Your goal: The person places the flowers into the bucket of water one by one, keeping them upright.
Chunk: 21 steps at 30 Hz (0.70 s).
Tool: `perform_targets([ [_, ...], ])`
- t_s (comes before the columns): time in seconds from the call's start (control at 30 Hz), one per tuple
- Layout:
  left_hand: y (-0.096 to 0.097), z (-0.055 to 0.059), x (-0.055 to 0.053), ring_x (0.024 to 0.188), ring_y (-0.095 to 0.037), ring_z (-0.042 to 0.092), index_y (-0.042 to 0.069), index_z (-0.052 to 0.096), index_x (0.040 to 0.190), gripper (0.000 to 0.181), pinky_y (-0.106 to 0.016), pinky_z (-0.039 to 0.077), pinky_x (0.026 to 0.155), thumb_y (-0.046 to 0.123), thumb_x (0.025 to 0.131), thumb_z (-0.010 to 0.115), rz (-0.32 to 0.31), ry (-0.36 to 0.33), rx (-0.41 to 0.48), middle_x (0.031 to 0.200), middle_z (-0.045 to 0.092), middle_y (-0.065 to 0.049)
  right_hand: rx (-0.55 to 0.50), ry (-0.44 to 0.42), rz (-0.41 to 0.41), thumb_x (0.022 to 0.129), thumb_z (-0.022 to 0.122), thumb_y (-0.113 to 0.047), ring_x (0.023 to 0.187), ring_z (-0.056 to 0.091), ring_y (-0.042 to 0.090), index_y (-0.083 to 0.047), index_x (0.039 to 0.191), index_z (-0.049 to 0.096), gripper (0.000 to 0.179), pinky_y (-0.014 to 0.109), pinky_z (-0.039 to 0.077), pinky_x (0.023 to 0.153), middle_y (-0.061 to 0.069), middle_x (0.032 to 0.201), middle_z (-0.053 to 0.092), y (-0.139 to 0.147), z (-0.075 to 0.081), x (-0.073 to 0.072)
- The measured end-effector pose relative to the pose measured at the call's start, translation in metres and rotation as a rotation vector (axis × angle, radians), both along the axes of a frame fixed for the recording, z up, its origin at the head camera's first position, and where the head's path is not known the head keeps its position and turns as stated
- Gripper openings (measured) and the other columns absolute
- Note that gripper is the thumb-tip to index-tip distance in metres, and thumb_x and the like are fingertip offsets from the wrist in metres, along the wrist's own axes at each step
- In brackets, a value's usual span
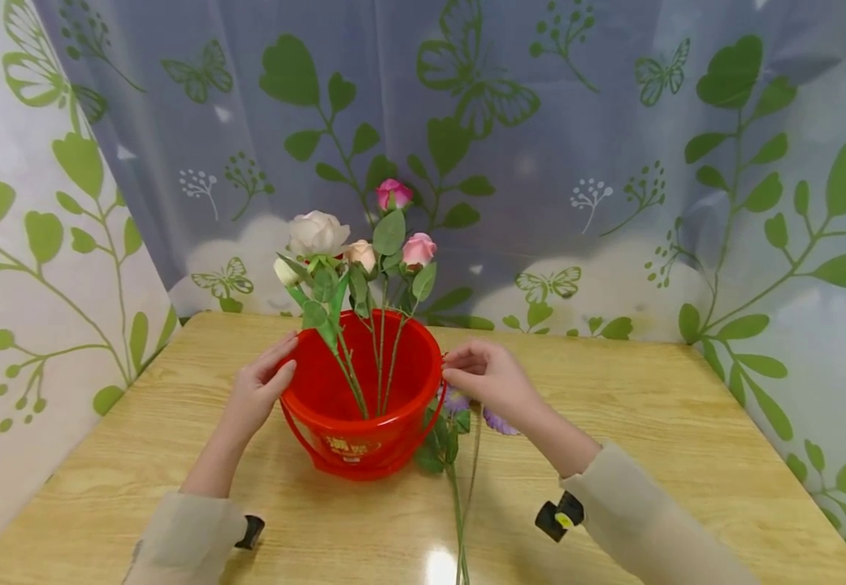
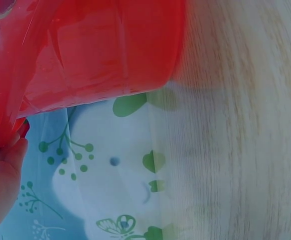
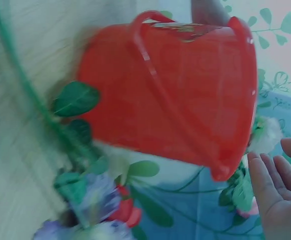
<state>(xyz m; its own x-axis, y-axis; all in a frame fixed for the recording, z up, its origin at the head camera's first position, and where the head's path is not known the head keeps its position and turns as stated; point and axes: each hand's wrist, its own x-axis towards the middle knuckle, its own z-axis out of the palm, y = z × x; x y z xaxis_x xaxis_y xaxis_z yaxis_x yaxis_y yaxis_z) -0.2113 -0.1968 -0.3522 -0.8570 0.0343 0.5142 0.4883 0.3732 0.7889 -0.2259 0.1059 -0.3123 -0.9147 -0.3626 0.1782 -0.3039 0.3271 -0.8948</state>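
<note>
A red plastic bucket [image 1: 364,451] with a thin carrying handle stands on the table. Inside it, artificial flowers lean toward the back: a large white bloom [image 1: 318,234], a white bud [image 1: 286,272], a peach rose [image 1: 360,255], a pink rose [image 1: 418,249] and a magenta rose [image 1: 394,194]. At the left rim is my left hand [image 1: 258,386], its fingertips touching the bucket and its thumb held apart. My right hand [image 1: 496,378] is beside the right rim; the right wrist view shows its fingers [image 3: 268,175] extended and nothing between them and the thumb.
To the bucket's right, purple flowers [image 3: 98,197] lie on the wooden table [image 1: 613,455], their green stems [image 1: 457,512] running toward the front edge. A red bloom [image 3: 125,207] shows close by them. Behind the table hangs a leaf-and-butterfly patterned curtain [image 1: 525,203].
</note>
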Motion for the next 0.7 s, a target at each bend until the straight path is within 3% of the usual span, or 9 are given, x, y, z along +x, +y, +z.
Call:
perform_targets([
  [0.13, 0.001, 0.0, -0.002, 0.117, -0.037, 0.038, -0.018, 0.047, 0.116, 0.033, -0.006, 0.032, 0.085, -0.008, 0.085, 0.048, -0.003, 0.019, 0.005, 0.125, 0.042, -0.029, 0.01, -0.03, -0.023, 0.082, 0.061, -0.005, 0.083, 0.06, 0.025, 0.006, 0.095, 0.059, 0.017, 0.031, 0.049, 0.071, 0.012, 0.09, 0.062, 0.017, -0.015, 0.003],
  [0.33, 0.0, -0.001, -0.002, 0.115, -0.012, 0.041, -0.018, 0.048, 0.115, 0.033, -0.007, 0.032, 0.086, -0.011, 0.083, 0.049, 0.001, 0.047, 0.013, 0.123, 0.043, -0.03, 0.013, -0.143, -0.061, 0.082, 0.06, -0.002, 0.084, 0.059, 0.027, 0.008, 0.096, 0.058, 0.018, 0.037, 0.05, 0.071, 0.015, 0.089, 0.062, 0.036, -0.049, 0.006],
  [0.47, -0.001, -0.001, -0.003, 0.116, -0.023, 0.041, -0.017, 0.048, 0.116, 0.033, -0.007, 0.033, 0.085, -0.01, 0.084, 0.049, 0.006, 0.038, 0.003, 0.124, 0.043, -0.029, -0.029, -0.216, -0.095, 0.083, 0.056, 0.0, 0.083, 0.06, 0.026, 0.014, 0.099, 0.055, 0.021, 0.036, 0.051, 0.071, 0.021, 0.09, 0.061, 0.042, -0.068, 0.007],
  [0.57, -0.001, -0.001, -0.003, 0.116, -0.035, 0.039, -0.018, 0.047, 0.116, 0.034, -0.006, 0.033, 0.085, -0.01, 0.084, 0.049, 0.002, 0.028, -0.004, 0.125, 0.042, -0.029, -0.045, -0.265, -0.129, 0.083, 0.055, 0.001, 0.08, 0.061, 0.026, 0.017, 0.1, 0.052, 0.024, 0.036, 0.051, 0.069, 0.019, 0.087, 0.06, 0.045, -0.079, 0.008],
  [0.7, 0.0, -0.001, -0.001, 0.115, -0.041, 0.037, -0.018, 0.047, 0.116, 0.034, -0.006, 0.032, 0.085, -0.01, 0.083, 0.049, 0.002, 0.024, -0.012, 0.124, 0.042, -0.03, -0.065, -0.337, -0.153, 0.082, 0.054, 0.004, 0.079, 0.061, 0.028, 0.022, 0.102, 0.047, 0.028, 0.036, 0.051, 0.069, 0.018, 0.085, 0.06, 0.048, -0.094, 0.009],
])
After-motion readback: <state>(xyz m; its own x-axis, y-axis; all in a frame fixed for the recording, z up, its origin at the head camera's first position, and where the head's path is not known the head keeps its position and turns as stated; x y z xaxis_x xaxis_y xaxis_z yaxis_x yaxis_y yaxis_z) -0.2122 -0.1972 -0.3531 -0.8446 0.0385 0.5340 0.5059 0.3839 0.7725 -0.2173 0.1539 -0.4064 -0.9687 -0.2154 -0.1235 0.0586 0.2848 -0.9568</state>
